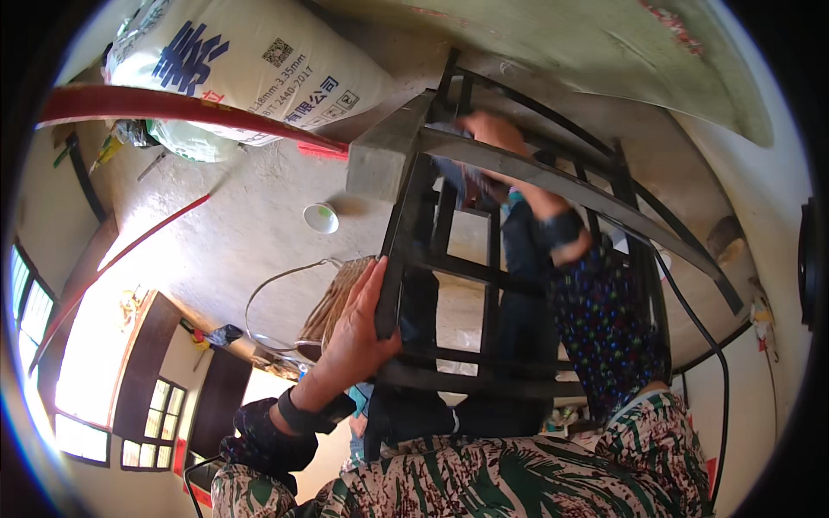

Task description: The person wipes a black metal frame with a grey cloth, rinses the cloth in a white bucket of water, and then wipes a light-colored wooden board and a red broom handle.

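Observation:
A dark frame of crossed bars (453, 267), seemingly metal, stands before me, with a grey block-like end (382, 162) at its upper left. My left hand (356, 327) grips its left edge, fingers laid along the outer side and thumb on the near side. My right hand (495, 133) is motion-blurred among the upper bars, with the forearm passing behind a long grey bar (550, 175). Just below that hand is a bluish-grey cloth-like thing (450, 171); whether the hand holds it cannot be seen. Dark-clothed legs show through the frame.
A large white printed sack (259, 65) lies at the upper left, below it a red bar (194, 107). On the floor are a white cup or bowl (320, 218) and a brown woven basket (337, 304) with a looped handle. A black cable (703, 330) hangs at the right.

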`<act>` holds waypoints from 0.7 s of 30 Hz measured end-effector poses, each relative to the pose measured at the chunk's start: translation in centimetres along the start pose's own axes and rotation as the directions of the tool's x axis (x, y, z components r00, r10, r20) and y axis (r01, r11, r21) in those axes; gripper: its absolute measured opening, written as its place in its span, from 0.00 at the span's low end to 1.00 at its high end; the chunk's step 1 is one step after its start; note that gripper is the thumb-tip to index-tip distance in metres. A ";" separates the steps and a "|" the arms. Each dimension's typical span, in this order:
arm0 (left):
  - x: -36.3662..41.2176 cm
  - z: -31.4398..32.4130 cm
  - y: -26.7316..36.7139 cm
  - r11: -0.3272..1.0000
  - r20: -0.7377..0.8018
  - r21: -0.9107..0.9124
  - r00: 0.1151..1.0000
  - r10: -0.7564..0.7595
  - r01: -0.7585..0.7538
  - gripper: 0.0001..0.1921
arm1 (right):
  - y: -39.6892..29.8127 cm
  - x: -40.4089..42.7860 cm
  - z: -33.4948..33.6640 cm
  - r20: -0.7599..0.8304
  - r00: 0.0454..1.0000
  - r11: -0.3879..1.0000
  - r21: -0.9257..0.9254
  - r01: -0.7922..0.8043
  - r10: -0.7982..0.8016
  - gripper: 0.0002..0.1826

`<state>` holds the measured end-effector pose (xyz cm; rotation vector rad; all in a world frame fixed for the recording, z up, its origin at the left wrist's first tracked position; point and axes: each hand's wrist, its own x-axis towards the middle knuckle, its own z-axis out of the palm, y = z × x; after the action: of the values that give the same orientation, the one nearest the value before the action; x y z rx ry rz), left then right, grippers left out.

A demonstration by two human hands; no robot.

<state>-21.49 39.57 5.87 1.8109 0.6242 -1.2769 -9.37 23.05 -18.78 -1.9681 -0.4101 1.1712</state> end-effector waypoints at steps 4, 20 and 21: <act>-0.3 0.6 -0.6 0.999 -0.043 -0.027 0.999 0.023 -0.025 0.41 | -8.8 -7.3 -1.7 0.197 0.960 0.979 0.081 0.187 -0.199 0.19; -0.9 0.9 -2.4 0.992 -0.048 -0.060 0.993 0.104 -0.107 0.47 | 1.6 2.6 3.9 0.032 0.998 0.998 0.039 -0.055 0.054 0.21; -1.6 0.9 -2.8 0.995 -0.069 -0.059 0.995 0.077 -0.081 0.45 | -2.5 1.2 2.7 0.096 0.945 0.950 -0.014 -0.312 0.312 0.21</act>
<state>-24.66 40.47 6.25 1.8153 0.6156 -1.1365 -10.68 26.62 -18.31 -2.0299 -0.1468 1.4693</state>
